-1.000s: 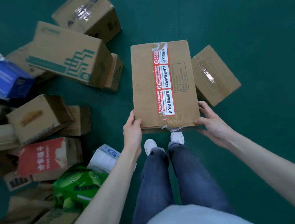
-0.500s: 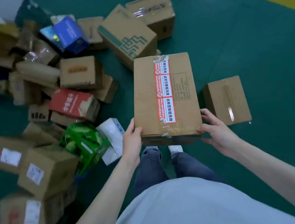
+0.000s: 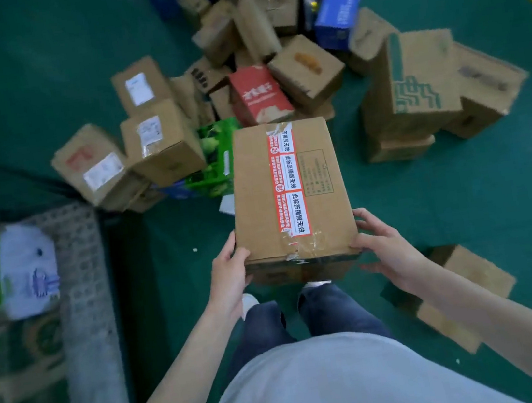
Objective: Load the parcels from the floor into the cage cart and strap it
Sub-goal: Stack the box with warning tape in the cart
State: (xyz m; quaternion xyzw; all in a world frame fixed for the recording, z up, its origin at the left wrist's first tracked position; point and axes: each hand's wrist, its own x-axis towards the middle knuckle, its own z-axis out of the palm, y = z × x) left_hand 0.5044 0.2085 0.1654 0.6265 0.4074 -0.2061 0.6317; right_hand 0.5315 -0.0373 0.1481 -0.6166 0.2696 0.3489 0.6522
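Two hands carry one taped carton (image 3: 291, 194) at waist height over the floor (image 3: 461, 191): left hand (image 3: 229, 276) and right hand (image 3: 389, 252) clasp its near corners, likely balancing it for the cage cart (image 3: 78, 261) at left.

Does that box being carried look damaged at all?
Slightly. On the carried box, held by the left hand and right hand, the clear tape near its closest edge is torn and wrinkled. The cardboard itself looks intact.

Light grey tee (image 3: 335, 386), dk blue jeans (image 3: 335, 314), white shoes (image 3: 248, 301); arms bare, no sleeves seen.
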